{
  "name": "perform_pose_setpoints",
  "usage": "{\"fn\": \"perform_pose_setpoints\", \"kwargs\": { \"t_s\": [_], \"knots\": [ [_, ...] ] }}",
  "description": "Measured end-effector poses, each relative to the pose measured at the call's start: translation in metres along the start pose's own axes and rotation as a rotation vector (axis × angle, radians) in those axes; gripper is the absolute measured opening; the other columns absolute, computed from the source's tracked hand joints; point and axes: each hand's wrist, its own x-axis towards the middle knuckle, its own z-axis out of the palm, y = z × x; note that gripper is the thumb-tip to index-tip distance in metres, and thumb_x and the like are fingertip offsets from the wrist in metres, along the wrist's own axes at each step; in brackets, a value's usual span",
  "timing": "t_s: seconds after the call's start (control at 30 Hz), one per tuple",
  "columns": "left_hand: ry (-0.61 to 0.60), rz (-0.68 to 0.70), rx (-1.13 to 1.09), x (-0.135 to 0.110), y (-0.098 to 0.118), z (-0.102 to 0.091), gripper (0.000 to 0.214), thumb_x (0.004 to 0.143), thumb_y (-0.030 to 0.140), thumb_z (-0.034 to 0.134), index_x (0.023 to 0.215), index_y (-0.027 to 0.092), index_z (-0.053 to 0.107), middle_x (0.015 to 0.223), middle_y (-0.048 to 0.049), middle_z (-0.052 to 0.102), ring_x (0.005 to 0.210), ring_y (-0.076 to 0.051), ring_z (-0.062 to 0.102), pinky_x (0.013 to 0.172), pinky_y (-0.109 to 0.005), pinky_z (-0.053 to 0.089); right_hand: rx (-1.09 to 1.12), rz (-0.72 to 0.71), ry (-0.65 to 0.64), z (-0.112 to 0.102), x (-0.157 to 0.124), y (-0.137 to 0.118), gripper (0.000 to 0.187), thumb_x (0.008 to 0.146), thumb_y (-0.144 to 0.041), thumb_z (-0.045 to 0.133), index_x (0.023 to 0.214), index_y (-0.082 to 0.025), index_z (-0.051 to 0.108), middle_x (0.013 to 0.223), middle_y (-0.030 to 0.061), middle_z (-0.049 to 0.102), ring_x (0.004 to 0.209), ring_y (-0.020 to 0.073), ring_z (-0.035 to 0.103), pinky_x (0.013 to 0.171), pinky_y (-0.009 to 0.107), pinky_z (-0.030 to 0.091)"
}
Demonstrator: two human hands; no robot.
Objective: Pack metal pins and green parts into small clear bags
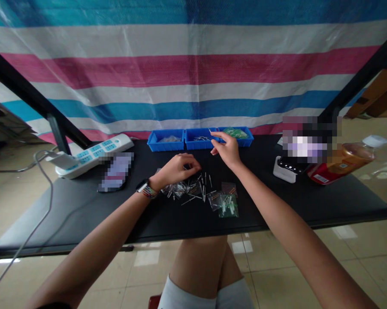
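Note:
My right hand is raised at the front of the blue bins, thumb and fingers closed around a thin pale pin, probably a blind rivet. Below it stands the middle blue bin, with several thin silver rivets inside. My left hand hovers low at the edge of a loose pile of silver blind rivets; its fingers are curled together, and what they hold, if anything, is hidden. Small clear plastic bags lie among the rivets beneath that hand. A green-tinted bag with pale pieces lies nearer the front edge.
The left bin contains clear bags, the right bin a green bag. A power strip and a blurred phone lie left. On the right stand a white case and a bottle. Striped sheeting hangs behind.

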Motion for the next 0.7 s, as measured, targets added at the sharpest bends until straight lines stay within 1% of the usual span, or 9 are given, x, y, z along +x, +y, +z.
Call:
{"fn": "perform_pose_setpoints", "kwargs": {
  "t_s": [0.07,0.13,0.2,0.27,0.33,0.4,0.5,0.63,0.7],
  "knots": [
    [-0.058,0.036,0.087,0.000,0.001,0.003,0.015,0.096,0.033,0.070,0.093,0.023,0.081,0.093,-0.0058,0.079,0.086,-0.022,0.072,0.084,-0.037,0.051,-0.080,0.011,-0.003,-0.004,0.003,0.005,0.034,0.084,-0.040,0.070,0.109,-0.019,0.077,0.088,0.0047,0.077,0.050,0.0128,0.067,0.046,0.024,0.054],
    [-0.105,0.060,0.141,0.000,0.002,0.005,0.010,0.091,0.033,0.076,0.093,0.024,0.079,0.091,-0.0051,0.078,0.086,-0.023,0.071,0.085,-0.037,0.050,-0.147,-0.024,0.019,-0.007,0.002,0.009,0.027,0.085,-0.036,0.066,0.102,-0.018,0.077,0.084,0.0039,0.076,0.049,0.0119,0.066,0.045,0.022,0.051],
    [-0.137,0.074,0.176,0.000,0.003,0.006,0.013,0.088,0.034,0.080,0.095,0.024,0.078,0.091,-0.0045,0.077,0.086,-0.023,0.071,0.084,-0.037,0.049,-0.183,-0.069,0.033,-0.010,0.000,0.010,0.020,0.086,-0.032,0.064,0.094,-0.019,0.076,0.086,0.0037,0.076,0.049,0.0107,0.065,0.046,0.022,0.050],
    [-0.154,0.086,0.196,0.000,0.004,0.006,0.016,0.086,0.032,0.081,0.099,0.024,0.077,0.092,-0.0041,0.076,0.087,-0.024,0.070,0.084,-0.038,0.049,-0.190,-0.087,0.012,-0.010,-0.003,0.009,0.016,0.086,-0.030,0.062,0.089,-0.019,0.074,0.085,0.0030,0.076,0.049,0.0108,0.065,0.047,0.022,0.049],
    [-0.159,0.094,0.197,0.000,0.004,0.006,0.014,0.087,0.028,0.079,0.101,0.023,0.077,0.093,-0.0043,0.077,0.088,-0.024,0.070,0.085,-0.038,0.048,-0.190,-0.099,-0.033,-0.009,-0.006,0.008,0.015,0.087,-0.027,0.061,0.086,-0.020,0.073,0.083,0.0024,0.075,0.051,0.0119,0.067,0.048,0.022,0.048],
    [-0.155,0.098,0.181,-0.001,0.003,0.007,0.013,0.088,0.022,0.074,0.101,0.023,0.076,0.093,-0.0044,0.077,0.089,-0.024,0.070,0.086,-0.038,0.049,-0.191,-0.113,-0.074,-0.007,-0.008,0.006,0.015,0.086,-0.026,0.059,0.085,-0.020,0.073,0.082,0.0023,0.075,0.051,0.0127,0.068,0.049,0.023,0.048],
    [-0.132,0.096,0.147,0.000,0.000,0.009,0.015,0.088,0.015,0.068,0.099,0.022,0.075,0.091,-0.0043,0.076,0.088,-0.023,0.070,0.084,-0.037,0.050,-0.197,-0.120,-0.091,-0.004,-0.011,0.005,0.014,0.086,-0.025,0.059,0.083,-0.020,0.072,0.082,0.0024,0.075,0.052,0.0129,0.068,0.050,0.023,0.047],
    [-0.063,0.048,0.055,0.000,0.000,0.010,0.012,0.088,0.016,0.066,0.098,0.021,0.070,0.092,-0.0041,0.073,0.084,-0.020,0.069,0.079,-0.034,0.053,-0.192,-0.097,-0.099,-0.003,-0.015,0.002,0.014,0.084,-0.025,0.060,0.083,-0.021,0.073,0.081,0.0018,0.074,0.054,0.0132,0.067,0.050,0.023,0.048],
    [-0.005,0.011,-0.039,0.001,0.002,0.009,0.009,0.090,0.019,0.067,0.099,0.021,0.068,0.094,-0.0041,0.073,0.082,-0.018,0.069,0.076,-0.031,0.055,-0.151,-0.072,-0.152,-0.002,-0.017,-0.001,0.013,0.083,-0.027,0.062,0.083,-0.021,0.073,0.083,0.0019,0.074,0.055,0.0137,0.066,0.050,0.024,0.049]
  ]
}}
